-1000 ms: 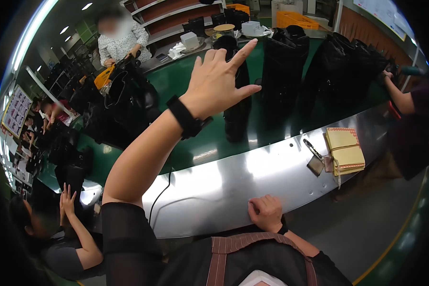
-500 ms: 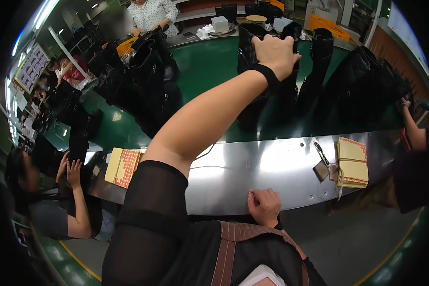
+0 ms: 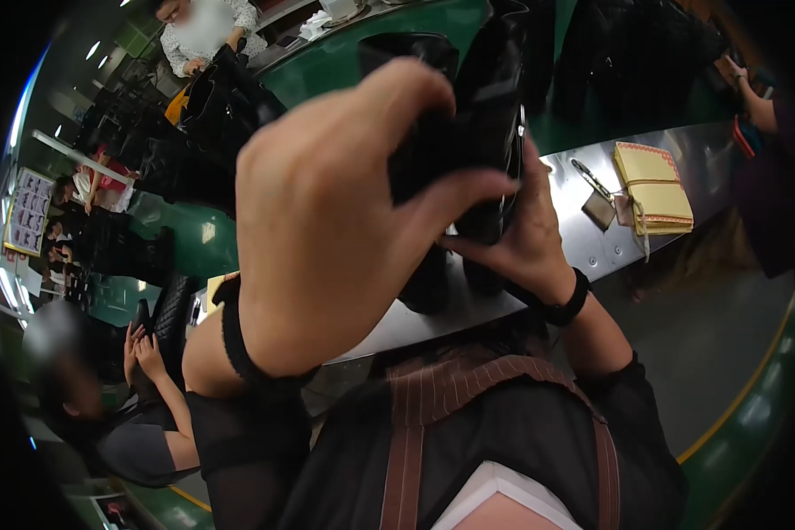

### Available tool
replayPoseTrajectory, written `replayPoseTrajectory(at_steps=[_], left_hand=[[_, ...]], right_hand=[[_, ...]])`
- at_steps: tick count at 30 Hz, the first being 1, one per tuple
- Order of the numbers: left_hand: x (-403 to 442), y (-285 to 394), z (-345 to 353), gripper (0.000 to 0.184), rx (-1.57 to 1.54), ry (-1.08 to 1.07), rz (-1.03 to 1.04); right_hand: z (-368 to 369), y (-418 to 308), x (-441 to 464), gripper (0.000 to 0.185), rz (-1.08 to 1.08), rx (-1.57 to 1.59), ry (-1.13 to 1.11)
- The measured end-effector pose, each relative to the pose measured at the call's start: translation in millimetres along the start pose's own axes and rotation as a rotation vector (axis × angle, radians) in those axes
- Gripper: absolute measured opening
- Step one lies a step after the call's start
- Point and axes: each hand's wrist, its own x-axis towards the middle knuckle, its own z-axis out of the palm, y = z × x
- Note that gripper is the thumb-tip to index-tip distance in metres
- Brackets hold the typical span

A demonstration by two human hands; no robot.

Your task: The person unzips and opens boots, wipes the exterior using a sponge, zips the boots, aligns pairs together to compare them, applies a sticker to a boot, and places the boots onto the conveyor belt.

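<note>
A shiny black boot (image 3: 495,97) is in front of me, above the metal table edge. My left hand (image 3: 318,203) is large and close to the camera, with its thumb across the boot and its fingers curled mostly out of sight. On the other side, my right hand (image 3: 539,230) grips the same boot near its lower part. Beside it on the left is a second black boot (image 3: 402,49), partly hidden behind my left hand. Whether my left hand also holds this second boot I cannot tell.
The metal table edge (image 3: 561,287) runs before me, with a tied bundle of yellow cards (image 3: 654,190) and a metal tag (image 3: 599,212) on it. More black boots (image 3: 627,62) stand at the right. People work at the left (image 3: 141,442), across (image 3: 208,35) and right (image 3: 751,97).
My left hand has come back from the far boots toward my body, and two boots are now close to me. My right hand has risen from the table edge onto one boot.
</note>
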Motion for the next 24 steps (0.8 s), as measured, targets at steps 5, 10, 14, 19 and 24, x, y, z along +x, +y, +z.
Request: replayPoseTrajectory(at_steps=[5, 10, 14, 19, 24], left_hand=[[-60, -5, -55, 0.082, -0.367, 0.064, -0.198], [-88, -24, -82, 0.072, -0.344, -0.061, -0.328], [-78, -34, -91, 0.059, -0.497, -0.165, -0.430], [-60, -37, -82, 0.047, -0.428, -0.341, -0.498], [-56, -39, -77, 0.040, -0.338, -0.378, -0.367]], right_hand=[[1, 2, -28, 0.076, 0.154, 0.113, 0.065], [-42, 35, -22, 0.017, 0.215, 0.235, 0.403], [-65, 53, -23, 0.025, 0.238, 0.473, 0.463], [-92, 42, -45, 0.031, 0.398, 0.170, 0.285], [-97, 11, -74, 0.049, -0.147, -0.274, 0.813]])
